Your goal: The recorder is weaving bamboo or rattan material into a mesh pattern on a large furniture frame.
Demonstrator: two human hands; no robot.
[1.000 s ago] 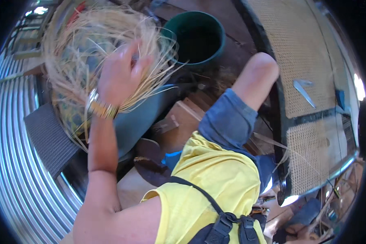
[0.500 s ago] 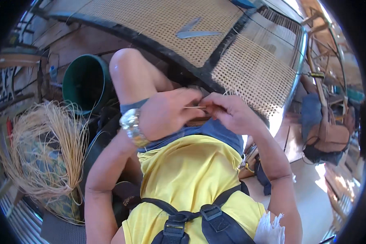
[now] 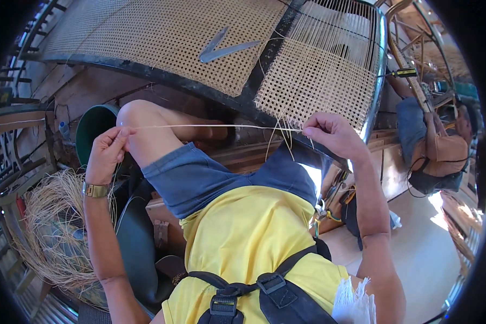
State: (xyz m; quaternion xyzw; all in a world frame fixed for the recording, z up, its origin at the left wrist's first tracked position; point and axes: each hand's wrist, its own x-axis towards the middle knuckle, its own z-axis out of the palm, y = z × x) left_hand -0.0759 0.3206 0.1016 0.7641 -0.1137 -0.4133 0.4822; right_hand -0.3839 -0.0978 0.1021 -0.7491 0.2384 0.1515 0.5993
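Between both hands (image 3: pixel 107 154) (image 3: pixel 333 137) — thin, pale strand (image 3: pixel 227 126)

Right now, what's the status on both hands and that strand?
Left hand, right hand: both pinching. Pale strand stretched nearly straight between them. Loose ends hanging from woven panel, close to right hand.

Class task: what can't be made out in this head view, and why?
Head view:
- Strand: parts inside the left hand and right hand, covered by their grip.
- Green bucket: right side, hidden behind the raised knee.
- Woven cane panel: far edge, cut off by the picture's top.
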